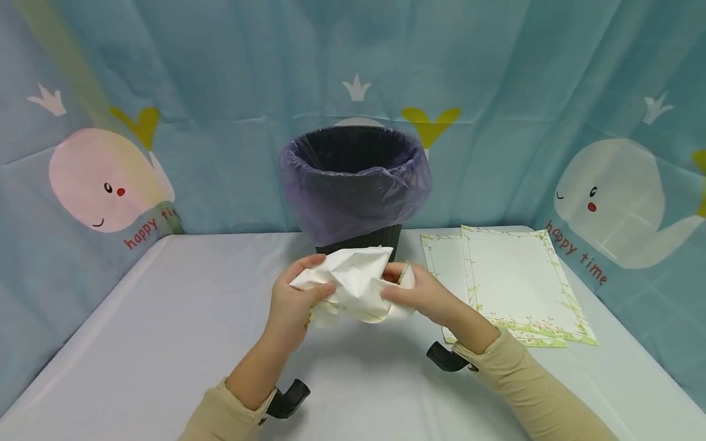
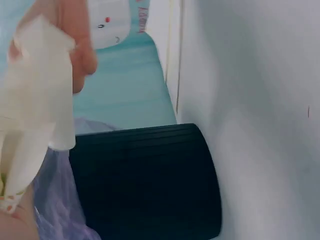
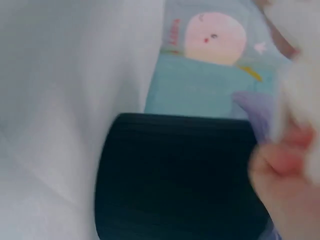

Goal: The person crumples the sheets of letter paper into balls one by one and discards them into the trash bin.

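Note:
A crumpled sheet of white paper (image 1: pixel 355 282) with a printed floral border is held between both hands, above the table and in front of the bin. My left hand (image 1: pixel 296 303) grips its left side, thumb on the near face. On the other side my right hand (image 1: pixel 421 294) pinches the paper between thumb and curled fingers. Folds of the paper (image 2: pixel 37 85) show in the left wrist view, and they hide part of the fingers. The right wrist view is blurred, with the right hand (image 3: pixel 285 175) at its right edge.
Behind the hands stands a black bin (image 2: pixel 145 185) lined with a purple plastic bag (image 1: pixel 353 199). Overlapping flat sheets of floral-bordered paper (image 1: pixel 513 275) lie at the right of the white table (image 1: pixel 182 331). A blue printed curtain (image 1: pixel 220 73) hangs around the table.

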Available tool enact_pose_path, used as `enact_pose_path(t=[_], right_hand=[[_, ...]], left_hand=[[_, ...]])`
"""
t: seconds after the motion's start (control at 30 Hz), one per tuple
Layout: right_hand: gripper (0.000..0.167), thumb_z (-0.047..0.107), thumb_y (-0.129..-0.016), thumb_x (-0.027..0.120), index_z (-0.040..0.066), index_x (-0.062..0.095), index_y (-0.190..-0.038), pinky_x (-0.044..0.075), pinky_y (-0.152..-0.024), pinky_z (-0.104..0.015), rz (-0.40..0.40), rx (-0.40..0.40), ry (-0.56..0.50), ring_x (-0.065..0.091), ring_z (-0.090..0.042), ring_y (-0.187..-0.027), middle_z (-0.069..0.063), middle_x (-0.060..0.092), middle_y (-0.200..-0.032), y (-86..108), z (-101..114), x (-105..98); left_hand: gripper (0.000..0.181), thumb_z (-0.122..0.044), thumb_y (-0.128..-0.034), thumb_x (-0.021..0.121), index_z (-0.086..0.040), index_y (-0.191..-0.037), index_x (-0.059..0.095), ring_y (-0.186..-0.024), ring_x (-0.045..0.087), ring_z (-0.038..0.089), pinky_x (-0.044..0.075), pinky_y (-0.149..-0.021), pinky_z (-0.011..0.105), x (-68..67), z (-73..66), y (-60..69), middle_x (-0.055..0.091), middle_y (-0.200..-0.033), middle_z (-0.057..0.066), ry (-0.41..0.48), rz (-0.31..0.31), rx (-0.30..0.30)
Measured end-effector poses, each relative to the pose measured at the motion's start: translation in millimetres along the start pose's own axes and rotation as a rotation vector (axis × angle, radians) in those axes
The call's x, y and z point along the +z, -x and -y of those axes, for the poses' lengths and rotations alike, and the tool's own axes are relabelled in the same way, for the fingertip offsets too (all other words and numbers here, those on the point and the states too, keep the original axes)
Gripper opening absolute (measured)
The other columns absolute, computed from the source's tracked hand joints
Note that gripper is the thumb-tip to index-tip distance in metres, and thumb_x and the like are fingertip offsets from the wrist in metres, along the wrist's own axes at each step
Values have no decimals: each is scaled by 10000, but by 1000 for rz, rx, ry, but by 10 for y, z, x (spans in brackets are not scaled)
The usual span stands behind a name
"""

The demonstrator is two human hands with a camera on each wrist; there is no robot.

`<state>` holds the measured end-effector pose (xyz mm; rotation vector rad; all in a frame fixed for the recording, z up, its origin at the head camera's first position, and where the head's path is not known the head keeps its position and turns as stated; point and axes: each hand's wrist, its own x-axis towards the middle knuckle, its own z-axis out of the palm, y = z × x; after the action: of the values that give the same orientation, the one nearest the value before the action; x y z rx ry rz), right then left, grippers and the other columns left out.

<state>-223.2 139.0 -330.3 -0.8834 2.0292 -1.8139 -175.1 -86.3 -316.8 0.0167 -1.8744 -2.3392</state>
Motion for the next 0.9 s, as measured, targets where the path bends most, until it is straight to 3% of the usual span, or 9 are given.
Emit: enact_pose_path(t=[0.13, 0.23, 0.3, 0.4, 0.47, 0.53, 0.6, 0.77, 0.9], right_hand=[[226, 10, -834, 638, -146, 634, -997, 519, -642, -221, -169, -104, 160, 600, -82, -738, -112, 680, -889, -15, -24, 111], [97, -15, -799, 616, -84, 652, -858, 481, -570, -218, -200, -237, 321, 541, -66, -675, -101, 644, -801, -38, -30, 199], [45, -25, -777, 603, -36, 646, -787, 454, -534, -226, -205, -341, 418, 506, -61, -649, -72, 608, -747, -59, -29, 249], [58, -38, -746, 605, -12, 654, -760, 460, -535, -241, -200, -461, 468, 500, -78, -654, -58, 596, -729, -88, -5, 306], [67, -45, -736, 606, -8, 657, -762, 465, -558, -253, -169, -521, 468, 505, -105, -674, -67, 596, -733, -111, 40, 340], [67, -48, -744, 614, -20, 661, -782, 482, -599, -260, -128, -527, 429, 518, -130, -714, -91, 613, -774, -150, 90, 371], [78, -51, -759, 615, -34, 651, -826, 497, -625, -270, -63, -490, 377, 531, -143, -731, -106, 608, -812, -195, 131, 403], [307, -12, -792, 661, -54, 547, -1074, 534, -727, -283, 19, -304, 313, 570, -130, -846, -117, 583, -966, -253, 137, 453], [548, 79, -763, 767, -22, 479, -1219, 477, -846, -339, 3, -308, 375, 483, -204, -1026, -123, 513, -1133, -263, 130, 473]], left_hand=[[442, 74, -837, 675, -16, -1256, 568, -952, 567, 260, 524, -692, 268, 66, -35, 28, 535, -1216, 194, -262, 17, -4], [480, 6, -872, 652, -43, -1322, 492, -1003, 548, 309, 513, -747, 330, 84, -55, 38, 517, -1233, 208, -411, 68, 19], [574, -78, -909, 639, -58, -1420, 378, -1111, 506, 338, 486, -867, 409, 72, -57, 41, 461, -1327, 214, -468, 131, 28], [709, -278, -996, 547, -64, -1531, 134, -1325, 348, 357, 327, -1060, 537, 25, -48, 34, 290, -1492, 217, -403, 262, -16], [755, -426, -1021, 450, -50, -1544, 56, -1373, 268, 351, 263, -1096, 545, -11, -29, 22, 214, -1533, 201, -306, 337, -62], [786, -525, -1011, 388, -43, -1542, 65, -1356, 284, 336, 294, -1083, 495, -42, -3, 2, 230, -1514, 194, -211, 373, -92], [812, -532, -984, 462, -39, -1533, 122, -1274, 377, 317, 371, -1016, 413, -64, 24, -12, 317, -1447, 191, -153, 377, -110], [800, -353, -867, 722, -33, -1465, 298, -1086, 501, 244, 452, -839, 299, -58, 78, -40, 482, -1277, 154, -181, 267, -113], [554, -234, -875, 714, -6, -1313, 462, -922, 572, 204, 493, -725, 293, 0, 118, -52, 571, -1089, 112, -157, 245, -89]])
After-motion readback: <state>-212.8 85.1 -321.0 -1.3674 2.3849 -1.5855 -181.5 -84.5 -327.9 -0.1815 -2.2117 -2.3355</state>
